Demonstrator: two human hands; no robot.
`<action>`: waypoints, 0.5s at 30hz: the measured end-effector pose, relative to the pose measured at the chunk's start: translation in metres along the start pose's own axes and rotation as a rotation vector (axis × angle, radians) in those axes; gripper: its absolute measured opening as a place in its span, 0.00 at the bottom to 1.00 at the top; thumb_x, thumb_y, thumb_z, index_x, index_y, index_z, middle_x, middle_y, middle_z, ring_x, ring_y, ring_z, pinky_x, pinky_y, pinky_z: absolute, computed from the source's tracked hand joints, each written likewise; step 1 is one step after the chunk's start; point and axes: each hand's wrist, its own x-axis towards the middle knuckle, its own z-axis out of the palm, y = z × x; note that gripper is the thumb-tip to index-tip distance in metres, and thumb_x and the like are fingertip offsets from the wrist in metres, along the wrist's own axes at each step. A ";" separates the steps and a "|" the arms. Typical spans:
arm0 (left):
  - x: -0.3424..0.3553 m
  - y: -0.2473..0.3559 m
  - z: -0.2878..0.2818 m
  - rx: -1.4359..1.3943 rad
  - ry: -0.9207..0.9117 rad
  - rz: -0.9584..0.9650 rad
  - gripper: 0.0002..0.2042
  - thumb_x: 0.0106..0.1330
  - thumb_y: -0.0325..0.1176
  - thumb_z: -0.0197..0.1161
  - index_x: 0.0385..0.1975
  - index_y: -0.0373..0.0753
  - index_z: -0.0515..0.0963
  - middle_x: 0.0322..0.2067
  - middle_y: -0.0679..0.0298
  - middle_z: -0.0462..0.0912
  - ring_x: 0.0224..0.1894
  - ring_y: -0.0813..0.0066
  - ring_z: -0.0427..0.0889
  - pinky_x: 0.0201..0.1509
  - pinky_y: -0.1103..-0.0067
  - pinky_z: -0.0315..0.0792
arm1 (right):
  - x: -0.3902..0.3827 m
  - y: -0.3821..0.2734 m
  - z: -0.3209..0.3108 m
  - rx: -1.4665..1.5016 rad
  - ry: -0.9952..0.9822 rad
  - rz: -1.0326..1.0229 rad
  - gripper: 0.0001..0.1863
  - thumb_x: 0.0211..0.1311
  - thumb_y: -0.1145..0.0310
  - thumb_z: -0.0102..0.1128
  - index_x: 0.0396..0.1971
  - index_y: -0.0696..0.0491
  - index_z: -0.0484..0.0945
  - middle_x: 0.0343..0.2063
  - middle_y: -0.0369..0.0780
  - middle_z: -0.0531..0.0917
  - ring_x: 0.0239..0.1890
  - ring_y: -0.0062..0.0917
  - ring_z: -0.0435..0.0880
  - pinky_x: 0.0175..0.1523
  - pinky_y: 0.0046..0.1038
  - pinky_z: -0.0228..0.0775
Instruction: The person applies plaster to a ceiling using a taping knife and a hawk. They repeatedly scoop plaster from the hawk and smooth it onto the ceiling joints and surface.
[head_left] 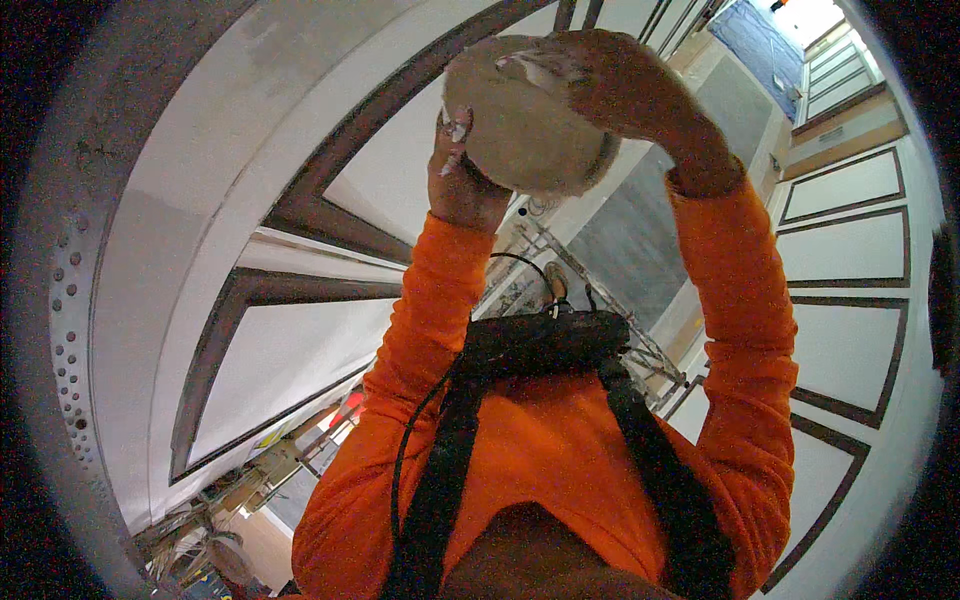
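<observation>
Round pale disc (525, 120), beige w/ a rough, dusty-looking face, sits up high in front of us, against the white panelled surface (300, 350) w/ dark trim. Both our arms, in orange sleeves, reach up to it. Left hand (462, 175) supports the disc's lower left edge, fingers (452, 128) pressed on the rim, tips smeared white. Right hand (615, 85) is draped over the top right, wrist bent, grasping the edge. Right fingers are blurred, so exact grip is hard to tell. Disc's far side is hidden behind the right hand. Black harness straps (640, 440) cross our chest below.
</observation>
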 end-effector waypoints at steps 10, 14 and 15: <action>-0.012 0.005 -0.005 -0.164 0.018 -0.143 0.21 0.67 0.44 0.53 0.57 0.42 0.69 0.54 0.57 0.75 0.56 0.57 0.74 0.59 0.62 0.72 | 0.007 -0.041 -0.019 0.018 -0.350 -0.081 0.16 0.48 0.67 0.58 0.40 0.51 0.81 0.34 0.47 0.84 0.36 0.43 0.83 0.45 0.43 0.76; -0.010 0.012 -0.008 -0.042 0.133 -0.170 0.21 0.67 0.46 0.53 0.56 0.41 0.70 0.53 0.57 0.76 0.54 0.57 0.76 0.57 0.60 0.73 | 0.022 -0.040 -0.045 -0.071 -0.415 -0.217 0.16 0.45 0.69 0.58 0.38 0.50 0.82 0.32 0.46 0.83 0.35 0.43 0.83 0.44 0.43 0.76; -0.011 0.016 -0.006 -0.026 0.126 -0.142 0.22 0.67 0.46 0.53 0.56 0.41 0.70 0.53 0.57 0.76 0.54 0.57 0.76 0.57 0.59 0.73 | 0.029 -0.038 -0.049 -0.096 -0.393 -0.241 0.17 0.44 0.69 0.58 0.38 0.49 0.82 0.32 0.46 0.83 0.35 0.42 0.83 0.44 0.43 0.76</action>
